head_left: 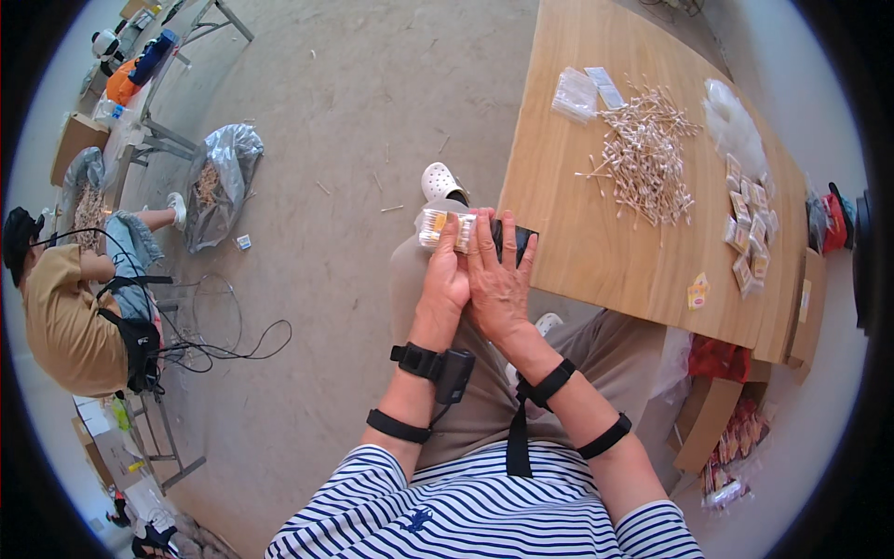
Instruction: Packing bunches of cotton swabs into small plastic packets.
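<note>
Both hands meet in the middle of the frame, held over the person's lap just off the near edge of the table [596,252]. The left hand [445,279] is closed around a small clear packet of cotton swabs [445,229], fingers curled at its left end. The right hand [498,279] lies over the packet's right end and over a dark object [515,240] that I cannot identify; how firmly it grips is hidden behind the fingers.

From largest to smallest: the wooden table fills the upper right of the frame. On it lies a loose heap of cotton swabs [643,154], well apart from the hands. Right of the heap sits a row of filled packets [750,233], and above that a clear bag [731,121]. Empty clear sleeves [575,93] lie at the upper left of the table.

The risks, as I judge them: the packet hangs over the knees, not over the table, so a loose grip would drop it to the floor [354,121]. If its end is unsealed, tilting could spill swabs. Both hands crowd one small thing, so a slip of one could knock the dark object away too.
</note>
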